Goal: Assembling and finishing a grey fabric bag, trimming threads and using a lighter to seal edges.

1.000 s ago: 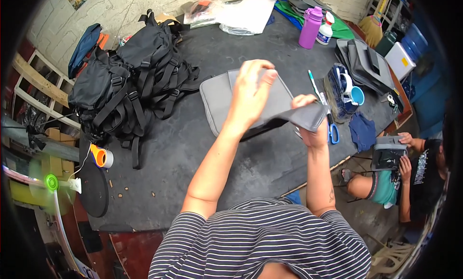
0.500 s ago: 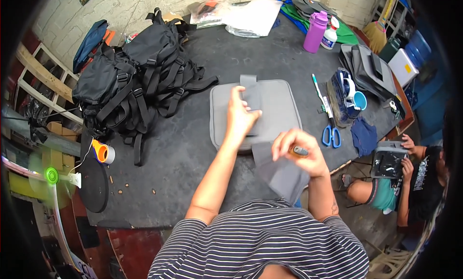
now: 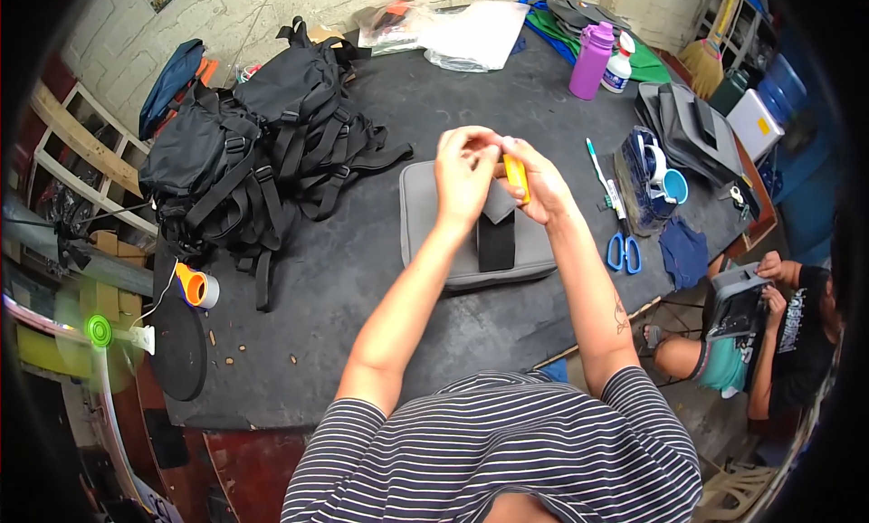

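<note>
A grey padded bag (image 3: 425, 224) with rounded corners lies flat on the dark table (image 3: 362, 333) before me. Its grey flap (image 3: 498, 203) is folded over the top, and a black strip (image 3: 496, 244) runs down toward the near edge. Over the bag's far edge my left hand (image 3: 464, 175) is closed in a pinch; whatever its fingertips hold is too small or hidden to name. Touching those fingertips, my right hand (image 3: 540, 186) grips a small, slim yellow tool (image 3: 516, 176) held upright. Its exact kind does not show.
Black strapped bags (image 3: 272, 143) pile up at the left. Blue-handled scissors (image 3: 623, 251), a clear case with a cup (image 3: 647, 184), a dark cloth (image 3: 682, 254) and grey bags (image 3: 692, 134) lie right. A purple bottle (image 3: 591, 61) stands far right. A co-worker (image 3: 787, 333) sits lower right.
Both hands have come together over the bag's far edge; my right hand moved up and left with the yellow tool. The flap, formerly hanging off the near side, now lies over the bag.
</note>
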A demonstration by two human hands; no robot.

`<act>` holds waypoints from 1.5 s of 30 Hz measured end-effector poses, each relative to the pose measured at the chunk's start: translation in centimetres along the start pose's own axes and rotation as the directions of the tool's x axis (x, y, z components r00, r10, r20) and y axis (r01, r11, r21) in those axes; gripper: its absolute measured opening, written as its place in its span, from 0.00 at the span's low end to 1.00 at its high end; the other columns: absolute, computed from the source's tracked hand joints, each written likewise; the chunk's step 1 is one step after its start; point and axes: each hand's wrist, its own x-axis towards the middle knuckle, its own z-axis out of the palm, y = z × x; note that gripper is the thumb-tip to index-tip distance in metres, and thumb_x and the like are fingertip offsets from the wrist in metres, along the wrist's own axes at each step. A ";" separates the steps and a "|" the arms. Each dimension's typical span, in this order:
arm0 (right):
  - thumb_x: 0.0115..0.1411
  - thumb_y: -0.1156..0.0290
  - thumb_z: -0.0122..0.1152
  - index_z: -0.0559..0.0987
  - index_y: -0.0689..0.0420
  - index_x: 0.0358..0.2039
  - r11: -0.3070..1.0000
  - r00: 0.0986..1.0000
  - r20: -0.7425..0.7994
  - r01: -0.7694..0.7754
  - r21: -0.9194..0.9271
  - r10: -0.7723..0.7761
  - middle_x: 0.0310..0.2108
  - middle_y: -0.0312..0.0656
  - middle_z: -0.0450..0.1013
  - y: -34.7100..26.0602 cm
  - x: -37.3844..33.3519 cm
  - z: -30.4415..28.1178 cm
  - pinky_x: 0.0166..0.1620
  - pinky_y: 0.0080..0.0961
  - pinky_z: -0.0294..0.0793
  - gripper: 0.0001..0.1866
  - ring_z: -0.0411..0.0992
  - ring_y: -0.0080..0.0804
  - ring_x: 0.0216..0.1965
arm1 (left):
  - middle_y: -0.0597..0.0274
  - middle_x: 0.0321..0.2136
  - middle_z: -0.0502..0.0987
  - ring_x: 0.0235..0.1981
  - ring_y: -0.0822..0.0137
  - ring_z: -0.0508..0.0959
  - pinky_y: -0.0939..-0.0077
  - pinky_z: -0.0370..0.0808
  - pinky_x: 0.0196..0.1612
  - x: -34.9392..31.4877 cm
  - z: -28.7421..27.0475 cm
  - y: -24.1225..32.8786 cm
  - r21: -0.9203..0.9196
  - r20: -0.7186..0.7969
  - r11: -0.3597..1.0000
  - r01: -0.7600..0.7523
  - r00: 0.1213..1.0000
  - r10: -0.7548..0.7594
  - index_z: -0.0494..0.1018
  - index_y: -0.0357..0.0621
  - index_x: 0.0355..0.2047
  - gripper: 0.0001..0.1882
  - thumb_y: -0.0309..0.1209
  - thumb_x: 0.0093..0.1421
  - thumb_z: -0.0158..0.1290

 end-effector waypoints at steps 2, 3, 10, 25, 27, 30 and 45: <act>0.55 0.66 0.65 0.70 0.57 0.40 0.991 0.993 0.017 0.121 -0.052 -0.120 0.24 0.37 0.70 -0.4 0.5 0.4 0.16 0.12 0.52 0.16 0.55 0.12 0.12 | 0.56 0.45 0.64 0.46 0.66 0.70 0.72 0.70 0.50 -1.5 0.2 0.3 0.215 -0.283 0.948 -0.233 0.915 0.289 0.70 0.37 0.41 0.11 0.19 0.57 0.51; 0.57 0.68 0.63 0.71 0.59 0.41 0.989 0.994 0.031 0.105 -0.104 -0.102 0.24 0.36 0.71 -0.7 0.9 -0.1 0.15 0.12 0.51 0.15 0.54 0.11 0.12 | 0.57 0.44 0.64 0.46 0.66 0.68 0.71 0.67 0.51 -2.5 -0.1 0.4 0.329 -0.326 0.916 -0.230 0.883 0.339 0.70 0.38 0.42 0.10 0.21 0.60 0.48; 0.55 0.71 0.66 0.72 0.56 0.38 0.851 0.917 0.180 -0.238 -0.468 0.356 0.18 0.27 0.62 0.1 1.9 2.1 0.17 0.13 0.53 0.13 0.55 0.12 0.13 | 0.57 0.47 0.64 0.53 0.64 0.68 0.68 0.65 0.58 -6.1 -1.8 -2.9 -0.154 -0.389 0.985 -0.073 0.921 0.007 0.62 0.37 0.47 0.10 0.24 0.66 0.38; 0.53 0.81 0.59 0.76 0.64 0.42 0.954 0.970 -0.031 0.233 -0.190 -0.243 0.23 0.34 0.67 -8.2 8.2 -0.3 0.24 0.17 0.65 0.13 0.58 0.17 0.16 | 0.52 0.44 0.75 0.50 0.63 0.72 0.72 0.63 0.58 -10.1 -2.1 1.2 0.269 0.239 0.912 0.309 0.896 -0.374 0.67 0.40 0.56 0.34 0.23 0.46 0.61; 0.53 0.82 0.58 0.75 0.64 0.45 0.958 0.977 0.006 0.212 -0.194 -0.215 0.22 0.33 0.66 -8.9 8.8 -0.6 0.27 0.18 0.68 0.17 0.59 0.17 0.16 | 0.51 0.47 0.75 0.51 0.63 0.72 0.72 0.64 0.57 -10.8 -2.4 0.7 0.165 0.252 0.914 0.370 0.881 -0.401 0.69 0.39 0.55 0.30 0.26 0.49 0.61; 0.53 0.81 0.59 0.75 0.64 0.46 0.972 0.987 0.092 0.147 -0.184 -0.132 0.22 0.32 0.66 -9.3 9.3 -1.0 0.26 0.17 0.66 0.18 0.58 0.15 0.17 | 0.50 0.51 0.73 0.51 0.67 0.72 0.75 0.66 0.55 -10.7 -2.7 -0.2 0.001 0.325 0.829 0.560 0.784 -0.530 0.70 0.36 0.54 0.26 0.27 0.55 0.59; 0.49 0.73 0.65 0.69 0.54 0.44 0.881 0.959 -0.023 0.250 -0.401 -0.283 0.29 0.30 0.67 -2.9 0.3 1.2 0.21 0.17 0.63 0.21 0.66 0.18 0.24 | 0.36 0.47 0.71 0.48 0.49 0.75 0.56 0.72 0.52 4.4 -2.8 -2.4 -0.497 0.472 0.276 0.823 0.523 -0.709 0.64 0.23 0.51 0.48 0.67 0.58 0.38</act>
